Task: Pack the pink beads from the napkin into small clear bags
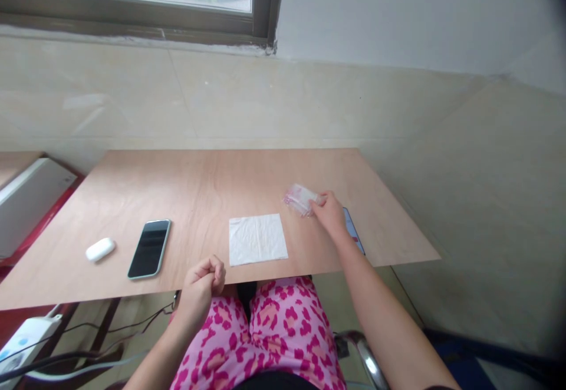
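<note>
Quietly, at a wooden table (212,177) below a window, a person's right hand (329,212) pinches the right-hand edge of a crinkled clear packet (300,198) with pink print, thumb and fingers closed on the film. The grasped corner is partly hidden behind the fingertips, and the print is too small and blurred to read. Beneath the right forearm, a flat device (354,230) with a lit screen shows only in part, the rest covered by the wrist.

The packet lies on the right half of the tabletop, beyond the upper right corner of a white sheet (258,239) and apart from it. Its long axis runs roughly crosswise, sloping slightly toward the wearer at the right; its loose, pink-marked end points left, away from the hand. Something white shows through the film, filling much of the packet.

The left hand (206,278) rests by the table's near edge, fingers curled together; its palm is hidden, so whether it encloses anything cannot be told. To its left lie a dark-screened phone (150,249) and a small rounded white case (101,249), closed, its contents out of sight.
</note>
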The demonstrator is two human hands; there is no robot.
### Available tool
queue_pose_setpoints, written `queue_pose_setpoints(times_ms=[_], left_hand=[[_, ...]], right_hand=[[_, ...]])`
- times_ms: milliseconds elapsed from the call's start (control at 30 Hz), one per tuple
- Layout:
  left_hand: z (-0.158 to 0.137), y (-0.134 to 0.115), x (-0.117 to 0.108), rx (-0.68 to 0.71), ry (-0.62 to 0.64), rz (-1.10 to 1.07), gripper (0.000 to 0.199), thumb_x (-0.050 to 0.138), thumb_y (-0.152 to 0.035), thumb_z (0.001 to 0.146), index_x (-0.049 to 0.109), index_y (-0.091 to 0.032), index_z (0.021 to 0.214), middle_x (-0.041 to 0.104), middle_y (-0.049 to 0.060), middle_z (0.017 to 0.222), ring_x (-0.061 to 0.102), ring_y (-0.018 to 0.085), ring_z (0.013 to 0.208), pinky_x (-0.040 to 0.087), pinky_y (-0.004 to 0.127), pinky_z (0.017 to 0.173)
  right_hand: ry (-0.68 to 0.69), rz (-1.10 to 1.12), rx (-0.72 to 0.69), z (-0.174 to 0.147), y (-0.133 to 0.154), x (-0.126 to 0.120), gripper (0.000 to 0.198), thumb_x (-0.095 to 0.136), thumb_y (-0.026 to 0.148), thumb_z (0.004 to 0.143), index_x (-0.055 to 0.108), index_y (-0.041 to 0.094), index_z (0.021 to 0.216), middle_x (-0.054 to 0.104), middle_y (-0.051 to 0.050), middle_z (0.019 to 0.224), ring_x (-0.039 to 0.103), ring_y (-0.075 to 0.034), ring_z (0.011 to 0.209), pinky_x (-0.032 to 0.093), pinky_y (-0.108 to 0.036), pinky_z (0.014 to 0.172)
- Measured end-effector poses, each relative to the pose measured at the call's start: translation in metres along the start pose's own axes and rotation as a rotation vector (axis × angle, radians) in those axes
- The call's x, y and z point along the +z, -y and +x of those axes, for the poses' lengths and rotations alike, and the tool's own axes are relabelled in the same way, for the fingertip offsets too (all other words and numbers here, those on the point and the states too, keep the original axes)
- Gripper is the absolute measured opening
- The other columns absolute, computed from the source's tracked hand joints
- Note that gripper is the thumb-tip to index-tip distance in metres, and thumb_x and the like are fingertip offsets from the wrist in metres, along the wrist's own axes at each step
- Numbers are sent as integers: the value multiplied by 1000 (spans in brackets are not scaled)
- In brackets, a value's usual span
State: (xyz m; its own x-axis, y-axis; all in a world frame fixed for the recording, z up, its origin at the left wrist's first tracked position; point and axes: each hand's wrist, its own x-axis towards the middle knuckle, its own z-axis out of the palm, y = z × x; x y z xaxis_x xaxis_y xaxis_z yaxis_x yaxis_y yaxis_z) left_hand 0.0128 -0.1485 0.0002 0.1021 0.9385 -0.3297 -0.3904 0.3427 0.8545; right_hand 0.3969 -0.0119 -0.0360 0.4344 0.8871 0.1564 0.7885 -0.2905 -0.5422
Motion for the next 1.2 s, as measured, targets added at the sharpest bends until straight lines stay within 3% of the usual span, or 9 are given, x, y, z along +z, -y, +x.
queue_pose_setpoints(times_ms=[100, 300, 500, 733, 900, 1033, 1200], left_hand=[[2, 2, -1, -21, -7, -19, 10, 57, -10, 59, 51, -18, 58, 35, -7, 50, 27, 7, 46, 17, 22, 47], [3, 0, -1, -9, -38, -108, 16, 54, -8, 61, 43, -19, 57, 29, -8, 49, 21, 7, 45, 13, 24, 48], [6, 0, 0, -16, -16, -143, 19, 58, -11, 66, 42, -20, 59, 28, -8, 50, 21, 7, 46, 14, 24, 47], [6, 3, -6, 52, -89, 146, 6, 55, -14, 72, 52, -19, 71, 43, -7, 53, 31, 8, 48, 19, 22, 48], [4, 1, -3, 42, -69, 234, 4, 55, -20, 76, 53, -19, 73, 43, -7, 52, 31, 7, 47, 19, 21, 48], [3, -2, -1, 49, -56, 257, 5, 54, -23, 78, 54, -19, 75, 42, -7, 51, 31, 8, 47, 20, 21, 47], [4, -6, -1, 68, -51, 274, 7, 55, -24, 80, 55, -19, 76, 43, -7, 52, 33, 8, 47, 22, 20, 47]], right_hand=[[-26, 2, 37, 6, -3, 6, 46, 70, 46, 82, 59, 19, 118, 66, -2, 78, 63, -22, 73, 38, -28, 62], [-38, 5, -102, 12, -1, 7, 19, 63, 37, 87, 65, 20, 95, 68, -6, 89, 63, -22, 84, 43, -31, 74], [-63, -98, -91, 5, -2, 7, 37, 67, 46, 84, 63, 20, 109, 65, -10, 99, 63, -26, 90, 44, -32, 74], [-41, -60, -109, 5, -9, 15, 26, 65, 42, 85, 61, 20, 98, 66, -9, 96, 63, -25, 87, 45, -32, 74], [-23, -5, -77, 5, -5, 15, 41, 69, 42, 81, 60, 19, 115, 68, -7, 91, 65, -24, 82, 46, -32, 71], [-11, 146, -10, 6, -1, 17, 43, 69, 32, 78, 59, 20, 118, 70, -4, 88, 67, -23, 79, 48, -31, 71], [88, 631, 172, 8, 17, 9, 35, 69, 33, 76, 62, 19, 107, 71, -5, 87, 65, -19, 68, 48, -27, 57]])
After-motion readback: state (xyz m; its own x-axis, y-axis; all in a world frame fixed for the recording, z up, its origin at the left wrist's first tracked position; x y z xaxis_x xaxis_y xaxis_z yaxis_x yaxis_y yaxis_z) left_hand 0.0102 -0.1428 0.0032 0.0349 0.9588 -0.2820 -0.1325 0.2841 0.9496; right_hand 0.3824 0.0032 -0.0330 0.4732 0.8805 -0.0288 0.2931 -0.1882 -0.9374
